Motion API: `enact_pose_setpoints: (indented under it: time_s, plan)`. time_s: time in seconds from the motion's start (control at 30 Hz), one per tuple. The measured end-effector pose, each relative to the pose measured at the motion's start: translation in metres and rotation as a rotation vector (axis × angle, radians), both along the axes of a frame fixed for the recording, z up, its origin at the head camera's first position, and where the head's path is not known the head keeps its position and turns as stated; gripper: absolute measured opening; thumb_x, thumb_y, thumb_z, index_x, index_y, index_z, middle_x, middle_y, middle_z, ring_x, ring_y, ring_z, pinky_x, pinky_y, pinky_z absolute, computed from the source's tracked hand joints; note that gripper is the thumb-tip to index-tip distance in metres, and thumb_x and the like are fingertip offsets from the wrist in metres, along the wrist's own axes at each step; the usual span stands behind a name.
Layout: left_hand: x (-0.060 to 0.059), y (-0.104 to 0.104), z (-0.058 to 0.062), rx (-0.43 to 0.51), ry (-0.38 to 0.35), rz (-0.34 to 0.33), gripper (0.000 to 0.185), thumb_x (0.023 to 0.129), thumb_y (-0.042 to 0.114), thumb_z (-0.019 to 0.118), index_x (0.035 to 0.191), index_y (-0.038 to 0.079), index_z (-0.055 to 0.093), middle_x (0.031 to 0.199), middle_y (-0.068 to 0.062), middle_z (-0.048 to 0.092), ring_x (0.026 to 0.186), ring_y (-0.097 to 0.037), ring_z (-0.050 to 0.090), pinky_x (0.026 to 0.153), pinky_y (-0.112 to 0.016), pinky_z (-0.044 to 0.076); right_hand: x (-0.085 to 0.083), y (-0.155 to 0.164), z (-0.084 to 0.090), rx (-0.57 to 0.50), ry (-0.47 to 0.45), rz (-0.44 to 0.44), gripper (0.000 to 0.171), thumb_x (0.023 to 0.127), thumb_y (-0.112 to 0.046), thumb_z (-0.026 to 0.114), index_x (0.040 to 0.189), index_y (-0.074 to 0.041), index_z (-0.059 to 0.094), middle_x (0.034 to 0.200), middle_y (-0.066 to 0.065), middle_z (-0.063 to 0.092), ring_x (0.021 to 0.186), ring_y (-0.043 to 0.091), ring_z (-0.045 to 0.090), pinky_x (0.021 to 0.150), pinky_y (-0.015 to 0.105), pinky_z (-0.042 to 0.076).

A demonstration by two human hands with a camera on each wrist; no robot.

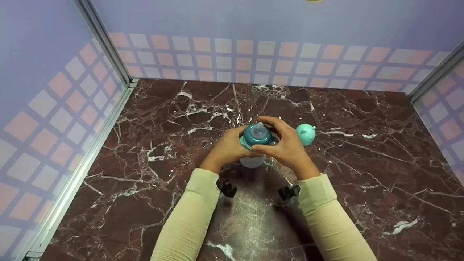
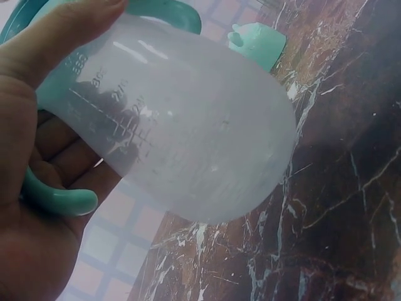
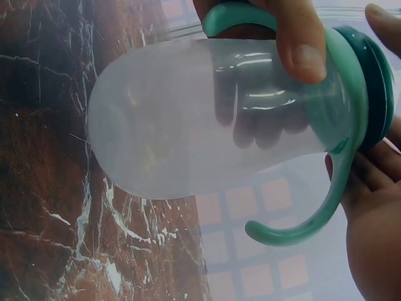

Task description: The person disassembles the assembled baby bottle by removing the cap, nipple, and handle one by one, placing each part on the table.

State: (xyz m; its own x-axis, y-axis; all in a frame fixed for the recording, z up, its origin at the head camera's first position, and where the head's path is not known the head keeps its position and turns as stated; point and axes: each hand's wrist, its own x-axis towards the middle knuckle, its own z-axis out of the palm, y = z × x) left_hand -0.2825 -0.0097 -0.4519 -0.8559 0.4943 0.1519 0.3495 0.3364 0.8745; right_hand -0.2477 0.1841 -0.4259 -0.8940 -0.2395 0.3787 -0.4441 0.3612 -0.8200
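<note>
A translucent baby bottle [image 2: 207,119] with mint-green side handles [image 3: 301,232] is between my hands, above the tabletop. It has a dark teal collar [image 1: 257,137] and a clear nipple [image 1: 259,128]. My left hand [image 1: 230,146] grips the bottle's body, with the thumb on the near side and the fingers behind it. Thumb and fingers of my right hand [image 1: 284,145] hold the teal collar from the right. Whitish contents seem to fill the lower part, and measuring marks show on the wall. A mint animal-shaped cap [image 1: 305,134] stands on the table, right of my right hand.
Under everything is a dark red marble-patterned tabletop [image 1: 152,203]. Purple walls with pink and white squares [image 1: 232,47] enclose the back and sides. Metal framing [image 1: 108,47] runs up the corner at left. Black wrist cameras [image 1: 227,188] sit at both cuffs.
</note>
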Motion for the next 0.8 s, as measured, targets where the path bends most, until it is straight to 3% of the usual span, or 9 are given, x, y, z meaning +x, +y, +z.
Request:
enact_pose_setpoints:
  time_s: [0.17,0.33,0.8]
  plan:
    - [0.0002,0.0005,-0.0001,0.0,0.008,0.021,0.069,0.064,0.041,0.089,0.126,0.027,0.062,0.115,0.01,0.067,0.104,-0.008,0.063,0.095,-0.033,0.05,0.0018,-0.0027,0.0005,0.049,0.07,-0.083,0.074,0.068,-0.035,0.088,0.13,-0.01,0.057,0.123,0.004,0.06,0.11,0.018,0.059,0.096,0.036,0.051]
    - [0.0003,0.0001,-0.0005,-0.013,0.023,0.034,0.073,0.064,0.051,0.086,0.128,0.027,0.061,0.117,0.009,0.067,0.105,-0.008,0.063,0.094,-0.033,0.051,0.0034,-0.0064,0.0016,0.146,0.144,-0.152,0.073,0.066,-0.044,0.087,0.124,-0.011,0.059,0.115,0.005,0.06,0.104,0.018,0.059,0.091,0.034,0.052]
    - [0.0019,-0.0016,0.0012,-0.054,0.062,0.062,0.074,0.064,0.053,0.086,0.129,0.026,0.061,0.115,0.008,0.068,0.103,-0.008,0.064,0.094,-0.032,0.051,0.0061,-0.009,0.0037,0.179,0.146,-0.167,0.065,0.067,-0.049,0.085,0.114,-0.011,0.06,0.113,0.003,0.059,0.101,0.016,0.058,0.089,0.034,0.051]
